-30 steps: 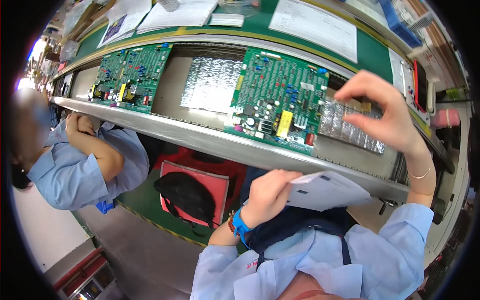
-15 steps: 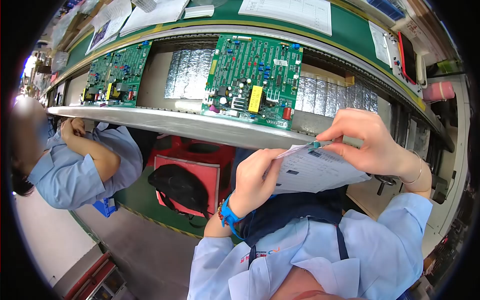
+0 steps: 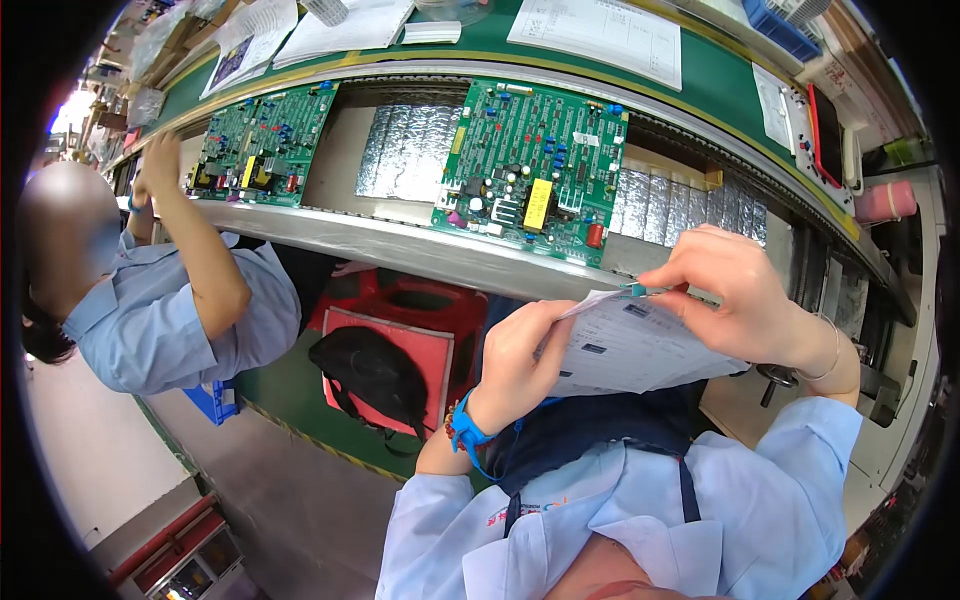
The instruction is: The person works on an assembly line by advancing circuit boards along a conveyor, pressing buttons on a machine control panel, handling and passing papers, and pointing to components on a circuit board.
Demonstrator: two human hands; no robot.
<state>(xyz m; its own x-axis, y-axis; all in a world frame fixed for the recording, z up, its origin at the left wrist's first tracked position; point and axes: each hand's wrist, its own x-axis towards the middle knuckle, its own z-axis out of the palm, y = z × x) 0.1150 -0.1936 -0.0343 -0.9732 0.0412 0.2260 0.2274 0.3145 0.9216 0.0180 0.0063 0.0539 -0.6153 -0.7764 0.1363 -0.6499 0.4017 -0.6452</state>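
My left hand (image 3: 520,362) grips the left edge of a sheaf of white papers (image 3: 625,350), held in front of my chest below the rail. At the top edge of the papers, my right hand (image 3: 730,295) pinches a small teal piece (image 3: 636,290) between thumb and fingertips; its exact shape is too small to tell. Beyond my hands, a large green circuit board (image 3: 535,165) with a yellow part lies across the conveyor rails. Silvery bubble wrap (image 3: 690,205) shows to the right of that board.
More green boards (image 3: 262,145) lie on the conveyor at left, near a co-worker (image 3: 180,300) in light blue. A black bag (image 3: 368,375) rests on a red stool. Papers (image 3: 600,38) lie on the green bench, and a red-edged device (image 3: 826,135) is at right.
My right hand has come down from above the conveyor to the papers' top edge and closed there. The papers have tilted to show their printed side. The co-worker's hands have risen towards the conveyor.
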